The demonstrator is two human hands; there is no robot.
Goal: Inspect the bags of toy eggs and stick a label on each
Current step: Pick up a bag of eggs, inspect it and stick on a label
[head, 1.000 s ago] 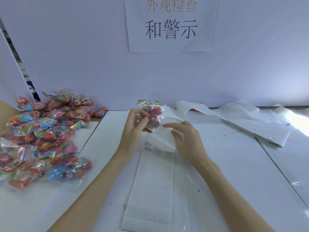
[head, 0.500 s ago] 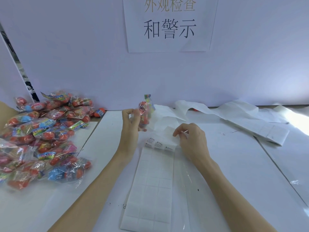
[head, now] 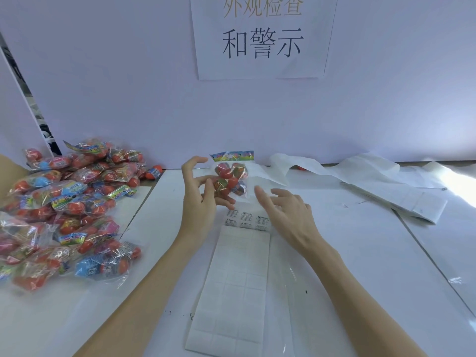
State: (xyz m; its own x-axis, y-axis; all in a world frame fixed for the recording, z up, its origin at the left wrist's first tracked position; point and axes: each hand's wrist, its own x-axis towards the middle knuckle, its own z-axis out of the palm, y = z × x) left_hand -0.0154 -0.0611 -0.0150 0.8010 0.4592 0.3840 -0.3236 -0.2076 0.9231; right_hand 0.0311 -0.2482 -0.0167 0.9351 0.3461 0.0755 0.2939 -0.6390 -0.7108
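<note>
Upright at about twelve o'clock from the person, a clear bag of toy eggs [head: 231,177] with a colourful header card on top is raised above the white table [head: 360,253]. Its lower left part is pinched between the thumb and curled fingers of the left hand [head: 199,199], whose index finger arches free above. At one o'clock, just right of the bag, the right hand [head: 286,215] hovers with fingers spread and relaxed, gripping nothing; whether a fingertip touches the bag's clear edge cannot be told. Directly below the hands lies a long label sheet [head: 237,287], its far row carrying printed warning labels [head: 246,219]. At nine o'clock sits a heap of bagged eggs [head: 64,210]. Loose backing paper [head: 360,171] trails at two o'clock, and a Chinese sign [head: 261,37] hangs on the wall behind.
</note>
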